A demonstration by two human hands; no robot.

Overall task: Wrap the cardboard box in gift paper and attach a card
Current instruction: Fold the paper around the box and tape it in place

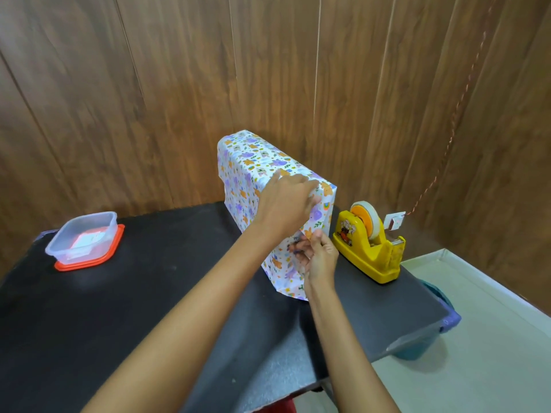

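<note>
the box (256, 156) stands on its side on the dark surface (149, 293), in the middle of the frame, close to the wood wall (149, 84). paper (238, 186) with little orange and purple pictures covers the top and the sides that show. at the near end the paper hangs down loose to the surface.

the left hand (286, 204) rests on the top near corner of the box. its grip is spread, with the fingers laid on the paper and pressing it.

the right hand (317, 257) is lower, at the near end of the box. its grip is pinching a fold of the paper between thumb and fingers.

a yellow tape holder (369, 248) sits just right of the box. behind it a small white card (395, 222) hangs on a red and white string (453, 120) that runs to the upper right. at the left of the frame, well apart from the box, a clear tub (85, 236) sits on a red lid. a blue basket (429, 338) peeks out under the surface at the lower right.
</note>
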